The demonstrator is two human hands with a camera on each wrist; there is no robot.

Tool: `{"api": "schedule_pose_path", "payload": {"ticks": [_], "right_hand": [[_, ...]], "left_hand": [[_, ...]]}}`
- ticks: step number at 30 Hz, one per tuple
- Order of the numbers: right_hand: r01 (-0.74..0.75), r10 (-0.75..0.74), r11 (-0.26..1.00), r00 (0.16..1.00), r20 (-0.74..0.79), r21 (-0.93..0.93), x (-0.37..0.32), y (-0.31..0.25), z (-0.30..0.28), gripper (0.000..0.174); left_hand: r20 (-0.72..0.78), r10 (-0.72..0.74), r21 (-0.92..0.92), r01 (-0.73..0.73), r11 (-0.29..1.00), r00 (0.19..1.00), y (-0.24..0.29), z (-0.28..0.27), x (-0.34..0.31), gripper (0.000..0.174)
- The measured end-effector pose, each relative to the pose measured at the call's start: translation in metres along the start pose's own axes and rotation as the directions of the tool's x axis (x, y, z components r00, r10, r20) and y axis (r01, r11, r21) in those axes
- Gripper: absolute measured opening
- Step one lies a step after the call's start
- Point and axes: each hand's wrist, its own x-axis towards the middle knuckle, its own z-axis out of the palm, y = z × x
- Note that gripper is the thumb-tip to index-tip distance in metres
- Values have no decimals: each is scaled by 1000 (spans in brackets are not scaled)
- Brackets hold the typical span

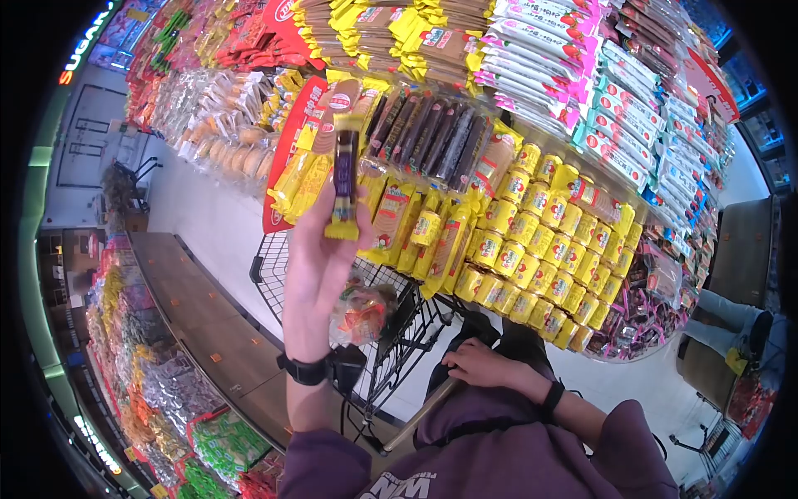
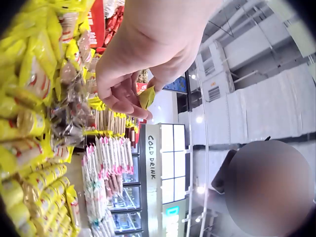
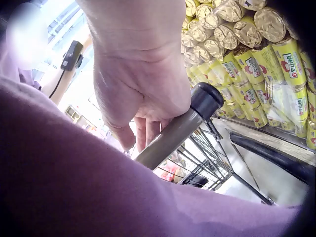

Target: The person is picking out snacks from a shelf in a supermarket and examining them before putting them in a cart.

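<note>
In the head view, my left hand holds up a snack bar with a dark middle and yellow wrapper ends, pinching its lower end between thumb and fingers. Only a yellow tip of that snack bar shows past the left hand in the left wrist view; the rest is hidden. My right hand rests at the end of the shopping cart's handle. Its fingers hang loosely beside the bar, around nothing. Behind the raised snack bar lie dark-wrapped bars and yellow wafer packs.
Stacked yellow rolls fill the near side of the display, with white-and-pink bars farther back. The black wire cart stands below, carrying a clear bag of snacks. A brown shelf ledge runs along the left.
</note>
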Motion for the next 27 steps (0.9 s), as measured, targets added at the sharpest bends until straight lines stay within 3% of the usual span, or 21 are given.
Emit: {"api": "schedule_pose_path", "payload": {"ticks": [1,4,5,9,10,11,13,14,16,18,20,21,23,27], "right_hand": [[-16,16,1000,1000,24,-12,1,-1,-2,25],[-27,27,999,1000,6,-46,0,-2,0,23],[-13,10,997,999,-40,-74,-1,5,8,22],[-33,32,989,999,-10,-145,-2,-6,0,23],[3,-9,993,999,-49,-119,-1,-5,-1,23],[36,-44,995,995,-93,-91,0,-3,0,22],[68,-69,998,981,-181,-11,2,-4,2,22],[109,-101,994,956,-275,15,4,-4,3,21],[129,-36,958,940,-339,255,3,-14,-6,25],[139,38,918,902,-430,371,-7,-49,-26,31],[259,27,857,840,-541,445,-22,-84,-50,40],[332,30,803,806,-591,494,-28,-96,-60,42],[483,21,691,731,-683,538,-38,-109,-71,46],[515,25,669,705,-709,536,-50,-114,-81,41]], "left_hand": [[-19,-39,-119,36,992,999,-7,1,-12,36],[-103,-114,-218,89,972,988,-21,10,-41,37],[58,-67,-176,76,981,996,-25,4,-47,37],[58,75,62,-79,995,995,-30,16,-69,31],[5,246,340,-233,911,969,-35,13,-73,28],[3,414,592,-335,733,910,-43,8,-74,25],[106,632,891,-356,282,768,-46,14,-87,20],[176,646,900,-388,200,743,-46,17,-94,21],[318,658,894,-446,30,682,-48,20,-104,25],[418,662,867,-490,-88,622,-57,22,-115,29],[497,637,843,-503,-191,590,-66,22,-126,30],[528,630,827,-513,-230,569,-69,23,-130,31],[531,625,811,-557,-180,572,-76,25,-137,31],[532,626,781,-617,-102,570,-84,33,-151,29]]}}
